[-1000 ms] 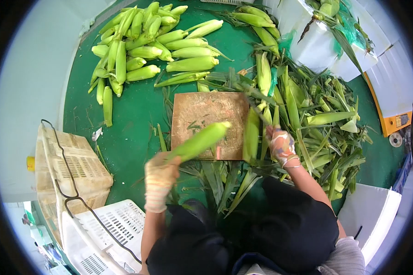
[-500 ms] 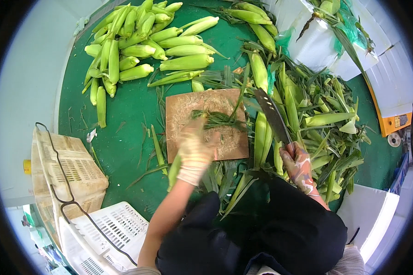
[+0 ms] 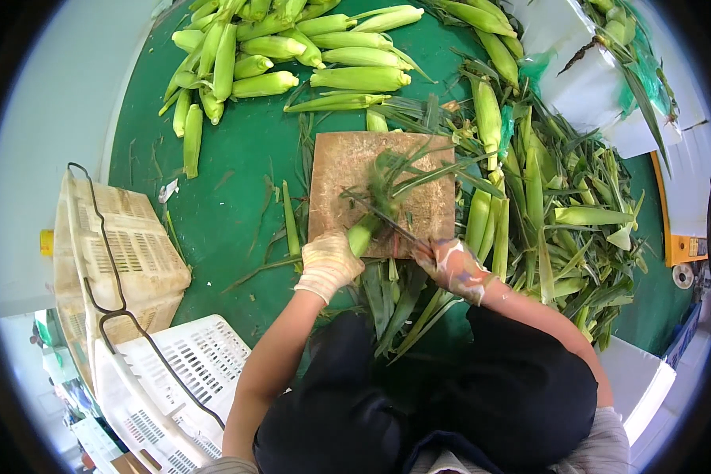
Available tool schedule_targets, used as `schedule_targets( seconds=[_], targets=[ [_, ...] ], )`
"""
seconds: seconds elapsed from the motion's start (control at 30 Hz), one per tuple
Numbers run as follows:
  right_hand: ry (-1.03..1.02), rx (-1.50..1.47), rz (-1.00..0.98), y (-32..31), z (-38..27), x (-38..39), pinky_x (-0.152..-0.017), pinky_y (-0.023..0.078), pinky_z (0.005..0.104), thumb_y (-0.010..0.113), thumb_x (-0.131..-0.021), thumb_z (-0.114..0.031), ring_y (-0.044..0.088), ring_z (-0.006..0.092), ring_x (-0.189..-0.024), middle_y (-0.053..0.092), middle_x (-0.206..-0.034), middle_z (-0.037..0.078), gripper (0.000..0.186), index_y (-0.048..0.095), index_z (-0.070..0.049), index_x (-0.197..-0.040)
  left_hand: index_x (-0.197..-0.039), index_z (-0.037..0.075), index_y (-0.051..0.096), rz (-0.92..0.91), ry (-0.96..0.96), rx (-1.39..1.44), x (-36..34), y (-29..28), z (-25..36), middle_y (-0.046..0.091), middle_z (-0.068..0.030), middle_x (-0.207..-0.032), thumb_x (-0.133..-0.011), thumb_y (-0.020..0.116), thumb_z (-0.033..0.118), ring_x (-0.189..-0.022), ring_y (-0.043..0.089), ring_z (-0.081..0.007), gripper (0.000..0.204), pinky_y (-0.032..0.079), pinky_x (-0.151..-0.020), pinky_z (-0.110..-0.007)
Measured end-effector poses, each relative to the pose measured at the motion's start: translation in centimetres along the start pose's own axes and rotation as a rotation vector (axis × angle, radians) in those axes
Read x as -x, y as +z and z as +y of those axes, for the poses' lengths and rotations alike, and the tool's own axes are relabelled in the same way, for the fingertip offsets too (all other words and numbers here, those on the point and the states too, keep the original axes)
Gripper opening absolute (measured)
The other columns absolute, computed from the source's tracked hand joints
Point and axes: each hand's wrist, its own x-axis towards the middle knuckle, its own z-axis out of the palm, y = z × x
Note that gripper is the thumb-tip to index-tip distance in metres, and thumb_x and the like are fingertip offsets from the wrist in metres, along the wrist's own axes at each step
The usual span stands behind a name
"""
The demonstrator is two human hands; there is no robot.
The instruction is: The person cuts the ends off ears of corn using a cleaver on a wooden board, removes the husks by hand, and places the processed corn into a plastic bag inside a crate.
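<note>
My left hand [image 3: 332,265], in a pale glove, is closed round the lower part of an ear of corn [image 3: 361,237] still in its husk. The ear tilts up over the wooden chopping board [image 3: 336,162], its leafy tip blurred by motion. In my right hand [image 3: 457,268], which wears a patterned glove, is the handle of a knife [image 3: 389,220]. The dark blade slants up and left across the ear, at or against the husk; whether it has cut in cannot be made out. Loose green leaves lie on the board around it.
A pile of corn ears [image 3: 237,55] lies at the far left on the green surface [image 3: 237,158]. Husks and leaves [image 3: 584,237] heap up on the right. Plastic crates [image 3: 134,253] stand at the left, and white foam boxes [image 3: 561,87] at the far right.
My right hand has brought the knife left, over the board. My left hand, blurred and over the board before, now grips an ear of corn at its near edge. The view has shifted slightly.
</note>
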Motion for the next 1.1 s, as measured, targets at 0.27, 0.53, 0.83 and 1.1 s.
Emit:
schedule_targets(
  seconds=[0.27, 0.53, 0.83, 1.1],
  targets=[
    [0.879, -0.191, 0.120, -3.6, -0.7, 2.3, -0.070, 0.048, 0.0354, 0.061, -0.089, -0.040, 0.059, 0.0223, -0.076, 0.065, -0.083, 0.015, 0.050, 0.061, 0.005, -0.111, -0.126, 0.002, 0.050, -0.091, 0.210, 1.571, 2.8, -1.0, -4.4, 0.061, -0.0158, -0.116, -0.065, 0.080, 0.008, -0.109, 0.060, -0.0286, 0.067, 0.047, -0.096, -0.041],
    [1.351, -0.412, 0.596, -5.9, 3.1, 16.4, -0.075, 0.047, 0.0274, 0.068, -0.086, -0.037, 0.057, 0.0148, -0.094, 0.060, -0.118, 0.014, 0.069, 0.044, 0.004, -0.137, -0.117, 0.008, 0.057, -0.333, 0.421, 2.290, -2.2, -3.7, -4.9, 0.054, -0.0170, -0.129, -0.071, 0.075, 0.019, -0.123, 0.047, -0.0420, 0.052, 0.036, -0.106, -0.055],
    [1.308, -0.388, 0.522, -10.6, 2.0, 21.4, -0.065, 0.040, 0.0273, 0.065, -0.089, -0.032, 0.045, 0.0093, -0.073, 0.056, -0.077, 0.001, 0.041, 0.060, 0.008, -0.098, -0.127, 0.005, 0.046, 0.234, 0.102, 2.409, -20.6, -14.6, -4.0, 0.048, -0.0156, -0.128, -0.094, 0.056, 0.031, -0.114, 0.047, -0.0319, 0.044, 0.036, -0.105, -0.052],
    [1.285, -0.305, 0.378, -13.4, -1.0, 19.7, -0.056, 0.030, 0.0325, 0.060, -0.092, -0.027, 0.026, 0.0128, -0.062, 0.026, -0.062, 0.001, 0.043, 0.032, -0.007, -0.066, -0.124, 0.004, 0.047, 0.566, 0.718, 1.850, -29.5, -19.8, 9.2, 0.054, -0.0154, -0.120, -0.098, 0.047, 0.037, -0.111, 0.052, -0.0282, 0.042, 0.042, -0.098, -0.044]
  ],
)
